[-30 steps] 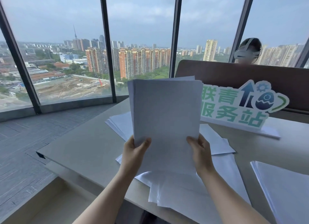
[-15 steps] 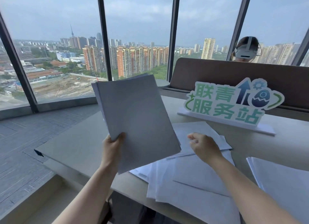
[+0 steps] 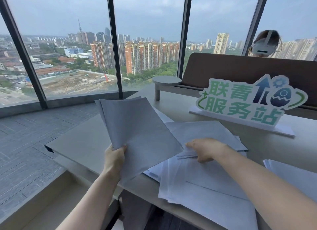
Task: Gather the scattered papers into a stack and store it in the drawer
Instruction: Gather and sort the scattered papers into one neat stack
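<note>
Left hand (image 3: 114, 156) fingers gripped a raised paper stack (image 3: 137, 135); right hand (image 3: 205, 148) fingers pinched loose sheets (image 3: 205, 183) lying on the tabletop (image 3: 82, 142).

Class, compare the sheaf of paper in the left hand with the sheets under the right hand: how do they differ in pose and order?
The held sheaf is lifted off the desk and tilted; the loose sheets lie flat on it. The held sheaf is roughly squared, pinched at a lower corner by the left hand; the loose sheets are fanned at odd angles, some overhanging the desk's near edge, the right hand resting on them. Both look blank.
</note>
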Tool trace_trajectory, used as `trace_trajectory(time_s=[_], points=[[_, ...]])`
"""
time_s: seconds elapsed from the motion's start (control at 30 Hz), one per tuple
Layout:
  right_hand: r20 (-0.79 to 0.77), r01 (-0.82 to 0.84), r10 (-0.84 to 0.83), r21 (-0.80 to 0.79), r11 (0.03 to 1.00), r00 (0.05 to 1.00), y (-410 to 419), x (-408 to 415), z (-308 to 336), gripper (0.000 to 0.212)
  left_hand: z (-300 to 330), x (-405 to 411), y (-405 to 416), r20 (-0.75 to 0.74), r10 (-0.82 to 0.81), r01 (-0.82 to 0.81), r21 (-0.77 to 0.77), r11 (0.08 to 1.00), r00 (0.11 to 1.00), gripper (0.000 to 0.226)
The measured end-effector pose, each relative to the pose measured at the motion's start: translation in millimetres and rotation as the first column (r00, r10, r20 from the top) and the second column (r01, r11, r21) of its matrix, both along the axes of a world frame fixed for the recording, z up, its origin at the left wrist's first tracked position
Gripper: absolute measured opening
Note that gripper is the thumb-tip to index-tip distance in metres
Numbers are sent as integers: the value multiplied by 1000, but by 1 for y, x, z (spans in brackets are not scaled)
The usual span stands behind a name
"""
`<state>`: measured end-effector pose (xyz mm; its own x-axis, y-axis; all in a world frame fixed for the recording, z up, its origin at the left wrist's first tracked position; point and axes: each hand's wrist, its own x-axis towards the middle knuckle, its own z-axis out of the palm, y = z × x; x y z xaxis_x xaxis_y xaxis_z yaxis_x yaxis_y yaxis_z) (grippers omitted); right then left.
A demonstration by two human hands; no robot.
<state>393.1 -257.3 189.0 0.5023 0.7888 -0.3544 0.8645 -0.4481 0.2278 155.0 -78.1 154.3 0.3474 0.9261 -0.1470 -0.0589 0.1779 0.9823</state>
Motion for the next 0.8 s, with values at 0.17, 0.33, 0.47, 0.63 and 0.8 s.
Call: trace_trajectory(time_s=[0.17, 0.33, 0.47, 0.63, 0.8], points=[[64, -52, 49, 49, 997, 997, 3, 4, -10, 50, 0, -2, -3, 16, 5, -5, -2, 1000, 1000, 11], [168, -38, 10, 167, 985, 986, -1, -5, -9, 42, 1, -3, -3, 28, 6, -5, -22, 1000, 1000, 11], [212, 44, -122, 341, 939, 970, -8, -3, -6, 60, 2, -5, -2, 27, 20, -20, -31, 999, 999, 10], [-80, 281, -313, 684, 673, 946, -12, 5, 5, 41, 7, -7, -1, 20, 34, -34, -4, 999, 999, 11], [-232, 309, -217, 836, 454, 948, -6, -7, 31, 25, 14, -1, -13, -1, -4, 4, 31, 1000, 1000, 17]])
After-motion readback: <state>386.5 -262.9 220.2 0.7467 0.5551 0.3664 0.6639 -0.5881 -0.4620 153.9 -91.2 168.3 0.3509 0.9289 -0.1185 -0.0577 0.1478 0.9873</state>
